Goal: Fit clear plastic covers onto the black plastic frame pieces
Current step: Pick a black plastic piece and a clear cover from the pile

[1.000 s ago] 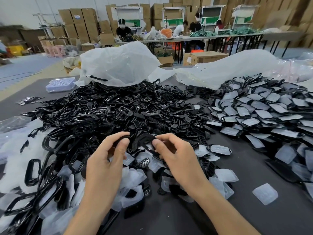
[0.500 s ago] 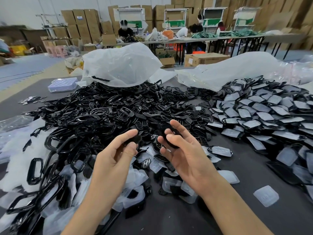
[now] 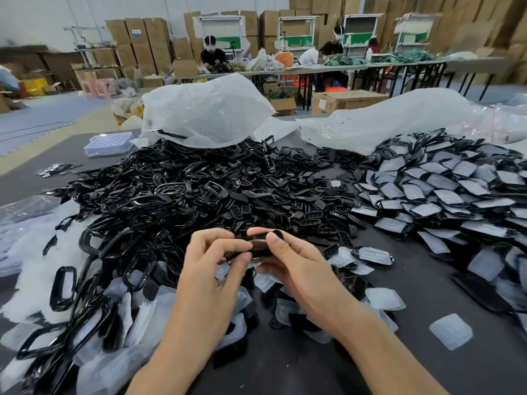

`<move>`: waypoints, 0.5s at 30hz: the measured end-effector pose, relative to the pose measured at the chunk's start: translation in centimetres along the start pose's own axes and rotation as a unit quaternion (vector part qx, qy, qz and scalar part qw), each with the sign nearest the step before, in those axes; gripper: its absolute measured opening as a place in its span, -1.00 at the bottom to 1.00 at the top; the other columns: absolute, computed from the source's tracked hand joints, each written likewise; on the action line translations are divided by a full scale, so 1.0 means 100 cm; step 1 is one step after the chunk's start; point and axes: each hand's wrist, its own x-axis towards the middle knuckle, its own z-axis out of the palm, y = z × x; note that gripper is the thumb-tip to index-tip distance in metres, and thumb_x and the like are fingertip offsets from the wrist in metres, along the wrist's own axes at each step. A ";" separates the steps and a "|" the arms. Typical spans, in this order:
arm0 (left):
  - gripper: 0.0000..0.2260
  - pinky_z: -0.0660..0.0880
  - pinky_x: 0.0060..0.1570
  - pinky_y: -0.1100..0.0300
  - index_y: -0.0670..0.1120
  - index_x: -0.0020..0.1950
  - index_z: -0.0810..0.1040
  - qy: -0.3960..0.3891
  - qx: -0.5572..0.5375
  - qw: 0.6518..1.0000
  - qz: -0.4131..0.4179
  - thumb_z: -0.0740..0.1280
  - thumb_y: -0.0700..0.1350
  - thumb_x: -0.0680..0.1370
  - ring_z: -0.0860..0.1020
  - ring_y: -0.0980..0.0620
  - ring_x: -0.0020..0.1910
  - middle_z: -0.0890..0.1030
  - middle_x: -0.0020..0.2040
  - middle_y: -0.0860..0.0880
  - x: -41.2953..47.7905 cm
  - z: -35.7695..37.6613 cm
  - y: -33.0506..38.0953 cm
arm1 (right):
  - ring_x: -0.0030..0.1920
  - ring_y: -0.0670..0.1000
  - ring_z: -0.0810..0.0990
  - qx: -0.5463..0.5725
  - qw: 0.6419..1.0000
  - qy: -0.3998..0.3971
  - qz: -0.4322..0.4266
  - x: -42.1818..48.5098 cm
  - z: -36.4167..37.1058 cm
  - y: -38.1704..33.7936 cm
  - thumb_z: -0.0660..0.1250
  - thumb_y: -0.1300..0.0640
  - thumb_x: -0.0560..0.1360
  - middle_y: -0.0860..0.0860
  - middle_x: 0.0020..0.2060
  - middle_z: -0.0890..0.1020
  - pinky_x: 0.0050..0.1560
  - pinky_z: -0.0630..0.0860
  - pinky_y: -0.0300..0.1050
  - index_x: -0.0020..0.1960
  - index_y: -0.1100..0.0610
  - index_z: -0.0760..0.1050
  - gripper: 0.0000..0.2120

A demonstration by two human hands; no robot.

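A black plastic frame piece point(image 3: 258, 246) is held between both hands above the table's near centre. My left hand point(image 3: 211, 269) pinches its left end with thumb and fingers. My right hand point(image 3: 296, 266) grips its right end, thumb on top. I cannot tell whether a clear cover is on it. Loose clear plastic covers point(image 3: 385, 298) lie scattered under and around my hands. A big heap of black frame pieces point(image 3: 176, 195) spreads behind them.
A pile of frames with covers fitted point(image 3: 433, 189) fills the right side. White plastic bags point(image 3: 205, 112) lie behind both piles. A clear tray point(image 3: 109, 143) sits far left on the dark table point(image 3: 427, 366). People work at tables in the background.
My hands came together from apart. The right hand, which held a black piece with its palm up, turned over, and both hands now grip one frame piece between them, slightly higher.
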 end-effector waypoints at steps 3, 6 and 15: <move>-0.82 0.47 0.04 0.33 0.24 -0.04 0.58 -0.005 -0.035 0.999 -0.014 0.38 -0.09 0.55 0.57 0.13 0.08 0.54 0.10 0.23 0.000 0.000 0.002 | 0.02 0.01 0.66 0.009 1.000 -0.029 -0.004 -0.001 0.003 0.001 0.25 -0.04 0.64 0.06 0.08 0.71 0.11 0.58 -0.13 0.23 0.04 0.65 -0.70; -0.79 0.45 -0.19 0.40 0.24 -0.06 0.59 -0.044 -0.097 0.993 -0.046 0.38 -0.12 0.57 0.58 0.20 -0.21 0.63 -0.19 0.18 0.000 -0.004 0.003 | -0.03 -0.02 0.63 -0.006 0.999 -0.040 -0.010 -0.002 0.002 0.001 0.23 -0.04 0.64 0.02 0.00 0.69 0.09 0.57 -0.15 0.24 0.02 0.65 -0.69; -0.76 0.52 -0.18 0.34 0.14 0.01 0.60 -0.046 -0.148 0.986 -0.062 0.35 -0.23 0.59 0.61 0.11 -0.19 0.67 -0.13 0.06 0.002 -0.005 0.007 | -0.06 -0.06 0.69 -0.073 0.996 -0.039 -0.013 -0.004 0.000 -0.002 0.29 0.14 0.65 -0.02 -0.05 0.73 0.03 0.60 -0.22 0.14 -0.07 0.69 -0.77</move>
